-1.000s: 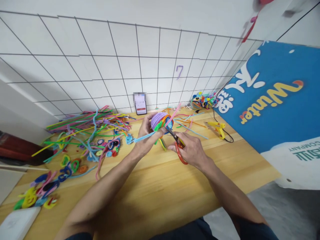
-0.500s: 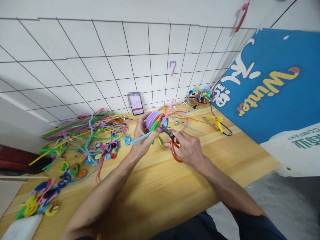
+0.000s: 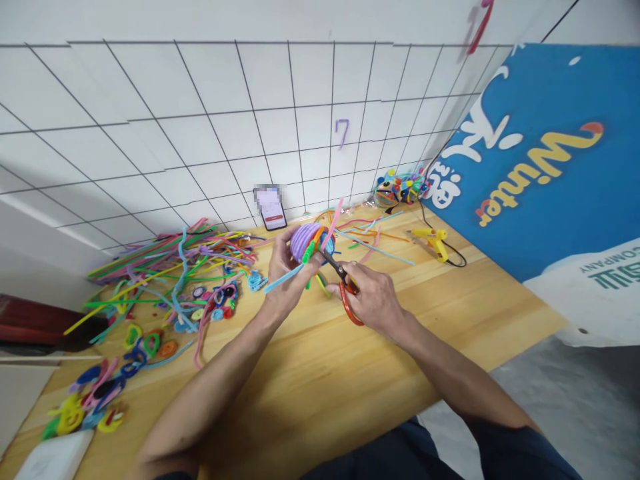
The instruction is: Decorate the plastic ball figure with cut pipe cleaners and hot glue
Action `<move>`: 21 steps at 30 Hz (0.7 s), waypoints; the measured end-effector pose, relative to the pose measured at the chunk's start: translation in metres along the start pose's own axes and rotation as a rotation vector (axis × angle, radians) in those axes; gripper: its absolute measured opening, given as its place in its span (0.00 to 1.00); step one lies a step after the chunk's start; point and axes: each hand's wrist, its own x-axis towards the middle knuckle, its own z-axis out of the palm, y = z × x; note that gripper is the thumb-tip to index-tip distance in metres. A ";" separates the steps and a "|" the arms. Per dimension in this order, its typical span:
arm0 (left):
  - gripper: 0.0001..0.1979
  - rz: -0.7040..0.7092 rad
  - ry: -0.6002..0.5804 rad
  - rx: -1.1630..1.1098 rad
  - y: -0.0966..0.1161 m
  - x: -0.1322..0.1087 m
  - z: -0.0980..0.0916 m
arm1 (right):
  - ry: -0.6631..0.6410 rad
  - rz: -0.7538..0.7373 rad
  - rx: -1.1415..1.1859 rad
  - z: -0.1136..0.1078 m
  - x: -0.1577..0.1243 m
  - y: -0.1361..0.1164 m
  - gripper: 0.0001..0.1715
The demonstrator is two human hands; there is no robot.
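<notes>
My left hand (image 3: 286, 270) is wrapped round a ball of coiled pipe cleaners (image 3: 303, 242), purple on its left side with orange, green and blue parts. A pink pipe cleaner (image 3: 334, 223) sticks up from the ball, and a light blue pipe cleaner (image 3: 283, 278) hangs out at the lower left. In my right hand (image 3: 375, 293) is a pair of scissors (image 3: 351, 308) with red-orange handles and dark blades. The blades point up and left against the ball's lower right side, near my left thumb. Their tips are partly hidden there.
Loose pipe cleaners (image 3: 150, 257) pile up at the left, with several small coiled shapes (image 3: 133, 357) in front. A phone (image 3: 271, 208) leans on the tiled wall. At right lie a yellow glue gun (image 3: 436, 244) with its cord and a colourful decorated object (image 3: 403, 187).
Both hands keep nearly the same pose, with the scissors still against the ball. The camera view has shifted slightly.
</notes>
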 end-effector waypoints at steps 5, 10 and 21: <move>0.30 0.034 0.021 0.035 -0.004 -0.001 0.003 | 0.032 0.010 0.054 0.006 -0.001 -0.002 0.21; 0.29 0.033 0.058 0.038 -0.003 -0.004 0.006 | 0.053 0.018 0.045 0.012 -0.003 -0.002 0.22; 0.34 0.076 0.043 0.071 -0.002 -0.003 0.006 | 0.080 0.033 0.115 0.018 -0.003 0.004 0.18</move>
